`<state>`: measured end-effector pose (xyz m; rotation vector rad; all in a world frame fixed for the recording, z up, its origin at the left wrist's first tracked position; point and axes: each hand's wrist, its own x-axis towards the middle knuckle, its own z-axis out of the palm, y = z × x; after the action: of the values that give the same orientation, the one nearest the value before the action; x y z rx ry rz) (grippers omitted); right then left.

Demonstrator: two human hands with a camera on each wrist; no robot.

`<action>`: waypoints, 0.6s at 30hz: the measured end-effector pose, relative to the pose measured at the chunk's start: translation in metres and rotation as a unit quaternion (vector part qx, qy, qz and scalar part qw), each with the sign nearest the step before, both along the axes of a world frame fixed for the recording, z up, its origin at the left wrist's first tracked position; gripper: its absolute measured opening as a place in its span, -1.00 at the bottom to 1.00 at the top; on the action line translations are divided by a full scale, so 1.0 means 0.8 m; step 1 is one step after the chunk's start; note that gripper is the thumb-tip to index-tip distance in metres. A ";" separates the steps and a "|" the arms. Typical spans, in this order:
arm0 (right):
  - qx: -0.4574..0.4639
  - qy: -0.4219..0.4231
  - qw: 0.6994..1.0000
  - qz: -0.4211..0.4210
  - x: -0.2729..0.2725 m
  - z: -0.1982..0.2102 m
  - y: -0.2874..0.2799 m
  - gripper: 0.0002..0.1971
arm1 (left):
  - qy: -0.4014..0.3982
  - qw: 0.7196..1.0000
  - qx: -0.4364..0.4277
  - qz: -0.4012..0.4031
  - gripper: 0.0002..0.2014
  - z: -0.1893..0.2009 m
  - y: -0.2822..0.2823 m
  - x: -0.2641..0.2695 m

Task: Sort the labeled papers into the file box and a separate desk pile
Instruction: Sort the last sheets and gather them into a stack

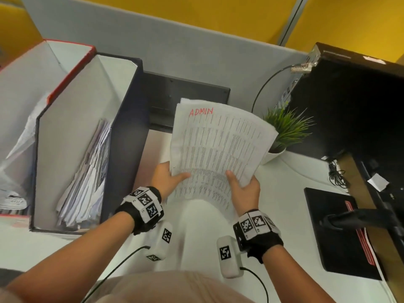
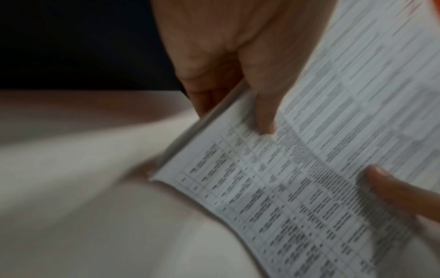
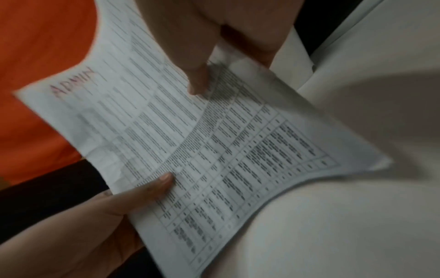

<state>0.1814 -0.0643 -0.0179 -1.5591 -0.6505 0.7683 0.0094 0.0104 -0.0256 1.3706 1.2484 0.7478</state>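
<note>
White desk [image 1: 290, 193] with a grey partition panel [image 1: 175, 40] behind it and yellow wall above that, pretty standard cubicle setup. Biggest things first: two cardboard file boxes sit side by side on the left, a red-edged file box [image 1: 28, 88] with crumpled sheets in it, and a dark navy file box [image 1: 122, 119] right beside it stuffed with a leaning wad of paper. One black computer tower [image 1: 349, 101] on the right, one black notebook with a red stripe [image 1: 336, 232] lying flat near it, and one small green potted plant in a white pot [image 1: 284, 130] tucked between the tower and the papers. The stack of printed white sheets marked ADMIN in red [image 1: 218, 145] is held up off the desk, just right of the navy box, bending at the bottom. Left hand [image 1: 166, 178] pinches the stack's lower left edge, thumb on top, fingers underneath. Right hand [image 1: 244, 189] does the same on the lower right, thumb pressed on the top page.
</note>
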 end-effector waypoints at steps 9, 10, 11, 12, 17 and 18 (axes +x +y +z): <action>0.078 -0.033 0.994 0.066 0.020 0.022 0.012 -0.69 | 0.011 0.998 0.053 -0.012 -0.68 0.095 0.016 -0.035; 0.077 -0.035 0.993 0.078 0.020 0.020 0.010 -0.70 | 0.011 0.998 0.069 -0.008 -0.70 0.109 0.018 -0.046; 0.075 -0.032 0.993 0.087 0.022 0.016 0.008 -0.70 | 0.005 0.997 0.080 0.000 -0.73 0.123 0.022 -0.059; 0.073 -0.029 0.993 0.091 0.023 0.011 0.004 -0.69 | 0.001 0.997 0.082 0.012 -0.77 0.137 0.025 -0.073; 0.036 -0.034 0.994 0.098 0.034 -0.013 -0.018 -0.63 | 0.034 0.991 0.072 0.105 -0.61 0.198 0.033 -0.161; 0.027 -0.036 0.994 0.097 0.036 -0.018 -0.023 -0.62 | 0.056 0.987 0.084 0.122 -0.61 0.209 0.031 -0.179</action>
<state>0.2105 -0.0828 -0.0324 -1.4940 -0.8781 0.8356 -0.1334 0.0355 0.1415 1.4279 1.4874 0.9745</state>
